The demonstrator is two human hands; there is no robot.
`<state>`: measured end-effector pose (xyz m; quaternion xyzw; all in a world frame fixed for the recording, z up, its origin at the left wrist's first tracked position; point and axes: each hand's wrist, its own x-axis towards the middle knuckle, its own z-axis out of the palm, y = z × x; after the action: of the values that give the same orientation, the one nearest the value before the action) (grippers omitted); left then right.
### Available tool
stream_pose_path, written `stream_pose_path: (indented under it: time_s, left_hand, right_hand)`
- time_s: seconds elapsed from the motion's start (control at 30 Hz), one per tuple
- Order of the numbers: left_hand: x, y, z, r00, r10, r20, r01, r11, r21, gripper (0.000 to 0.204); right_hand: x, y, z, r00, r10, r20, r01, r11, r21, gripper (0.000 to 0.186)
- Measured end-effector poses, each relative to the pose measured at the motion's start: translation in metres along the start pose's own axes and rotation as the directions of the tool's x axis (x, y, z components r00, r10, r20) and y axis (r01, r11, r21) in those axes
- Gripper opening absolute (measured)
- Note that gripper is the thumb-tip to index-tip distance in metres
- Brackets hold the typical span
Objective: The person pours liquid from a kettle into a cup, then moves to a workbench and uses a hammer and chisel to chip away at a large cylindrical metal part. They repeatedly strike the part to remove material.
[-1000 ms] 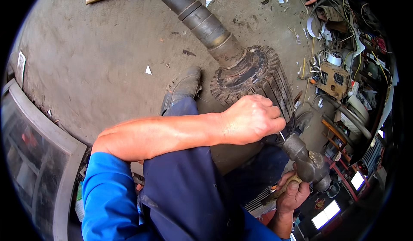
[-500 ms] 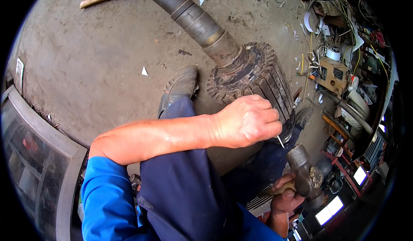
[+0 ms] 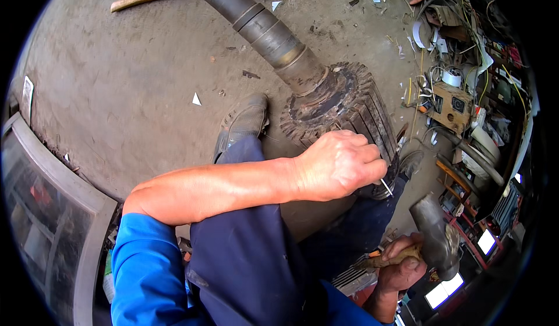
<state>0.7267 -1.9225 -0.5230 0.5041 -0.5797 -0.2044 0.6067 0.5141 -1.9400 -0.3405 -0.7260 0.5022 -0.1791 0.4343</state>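
The left forearm (image 3: 233, 189) crosses nearly level over a bent leg (image 3: 241, 244); the left hand (image 3: 340, 166), knuckles up, clenches a thin metal rod (image 3: 386, 187) near the slotted rotor (image 3: 374, 119) between the shoes (image 3: 241, 119). The right hand (image 3: 402, 270) grips a hammer (image 3: 434, 230) just below its head, apart from the rod.

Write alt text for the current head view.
A person's left hand grips a thin rod over a slotted rotor; the right hand holds a hammer apart from the rod's visible end. The rotor's shaft slants toward the upper left; the dirty floor has clutter along the right.
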Motion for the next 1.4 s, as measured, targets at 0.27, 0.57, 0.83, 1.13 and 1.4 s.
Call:
stream_pose_path:
  time_s: [0.27, 0.57, 0.83, 1.13, 1.4]
  left_hand:
    - [-0.008, -0.010, -0.005, 0.997, 0.037, 0.062, -0.037, 0.999, -0.009, 0.016]
    - [0.002, 0.003, 0.004, 1.000, 0.002, 0.009, -0.001, 1.000, -0.015, 0.012]
    - [-0.001, 0.000, 0.004, 1.000, -0.003, 0.011, 0.003, 1.000, 0.028, 0.012]
    - [-0.009, -0.007, -0.001, 0.997, 0.019, 0.081, -0.019, 1.000, 0.004, 0.016]
    - [-0.002, 0.006, 0.000, 0.997, 0.053, 0.060, -0.053, 0.999, -0.004, 0.015]
  right_hand:
    - [-0.012, 0.013, 0.003, 0.997, 0.003, 0.077, 0.004, 0.996, -0.094, 0.064]
    - [-0.013, 0.005, 0.000, 0.995, 0.066, -0.072, -0.066, 0.998, 0.011, 0.073]
    - [0.006, -0.006, -0.004, 0.994, 0.078, 0.080, -0.073, 0.995, -0.062, 0.069]
    - [-0.006, 0.008, -0.013, 0.979, 0.043, 0.200, -0.013, 0.989, -0.146, 0.058]
    - [-0.022, 0.014, -0.008, 1.000, -0.014, -0.012, 0.013, 0.999, -0.036, 0.069]
